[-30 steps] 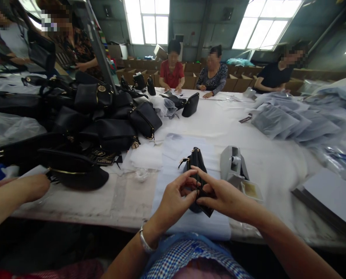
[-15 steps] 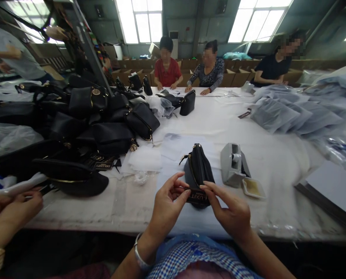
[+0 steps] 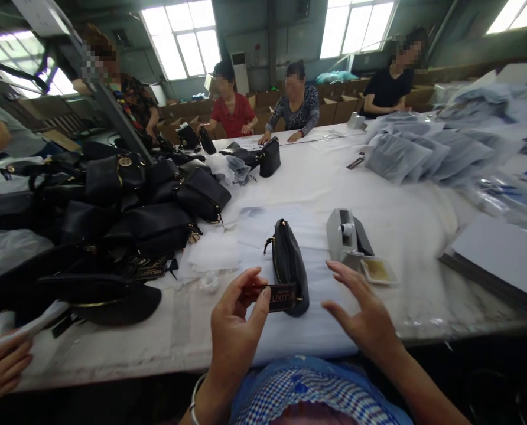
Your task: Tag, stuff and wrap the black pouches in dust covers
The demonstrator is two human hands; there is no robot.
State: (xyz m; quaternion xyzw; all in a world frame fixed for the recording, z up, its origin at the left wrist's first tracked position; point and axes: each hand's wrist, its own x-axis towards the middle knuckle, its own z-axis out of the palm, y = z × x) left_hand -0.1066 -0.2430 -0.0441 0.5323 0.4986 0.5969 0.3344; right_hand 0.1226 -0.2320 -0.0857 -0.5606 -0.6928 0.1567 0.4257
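A small black zip bag (image 3: 289, 260) stands upright on white sheets in front of me, its zipper running along the top. Between the thumb and fingers of my left hand (image 3: 239, 319) is a dark hang tag (image 3: 282, 297) with gold lettering, held against the bag's near end. My right hand (image 3: 363, 313) is off the bag to the right, thumb and fingers spread, holding nothing. Just beyond that hand sits a grey tape dispenser (image 3: 344, 236), with a small clear dish (image 3: 379, 270) of something yellowish beside it.
Black bags (image 3: 157, 227) are heaped on the left, with loose hang tags (image 3: 152, 271). A co-worker's hand (image 3: 6, 360) holds something white at lower left. Bagged items (image 3: 405, 154) and a stack of grey sheets (image 3: 498, 254) lie on the right. Several people work across the table.
My right hand has let go of the tag and moved right, its fingers opening. My left hand keeps the tag and has shifted slightly left. The whole view has turned a little.
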